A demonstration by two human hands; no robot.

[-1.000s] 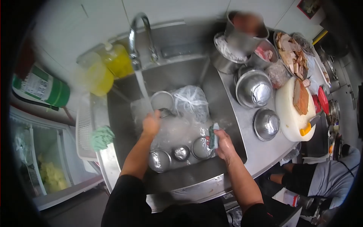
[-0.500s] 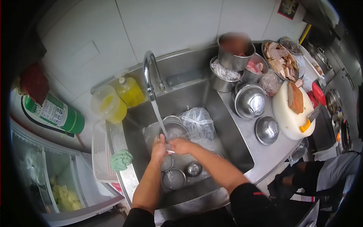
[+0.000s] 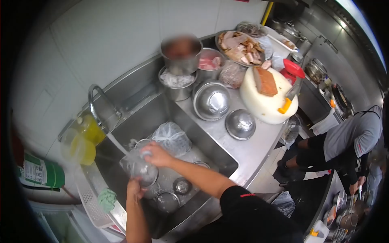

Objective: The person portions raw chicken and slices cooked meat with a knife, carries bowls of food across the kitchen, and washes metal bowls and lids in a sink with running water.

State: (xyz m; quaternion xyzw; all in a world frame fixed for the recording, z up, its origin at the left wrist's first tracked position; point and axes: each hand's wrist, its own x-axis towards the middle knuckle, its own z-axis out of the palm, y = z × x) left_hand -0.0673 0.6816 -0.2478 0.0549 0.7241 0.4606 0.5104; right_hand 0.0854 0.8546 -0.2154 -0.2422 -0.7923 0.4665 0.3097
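Both my hands are at a round, shiny metal bowl [image 3: 142,172], tilted under the running tap [image 3: 97,107] in the sink [image 3: 214,156]. My left hand [image 3: 135,188] grips its lower near edge. My right hand [image 3: 157,154] is closed at the upper right edge, its fingertips partly blurred by the water. Just beyond my right hand lies a knotted clear plastic bag [image 3: 172,139]. Below the hands, a small metal bowl [image 3: 182,186] and a round metal dish [image 3: 167,202] rest on the sink bottom.
Upturned metal bowls [image 3: 240,124] stand on the right counter, beside a white chopping board [image 3: 259,106] with meat and a yellow-handled knife [image 3: 286,104]. Stacked pots [image 3: 178,87] stand behind. A green cloth [image 3: 107,200] hangs at the left edge. Another person [image 3: 344,137] stands at right.
My view has swung to the right, bringing more of the other person into sight. My hands have moved apart, and the bowl now shows between them under the water.
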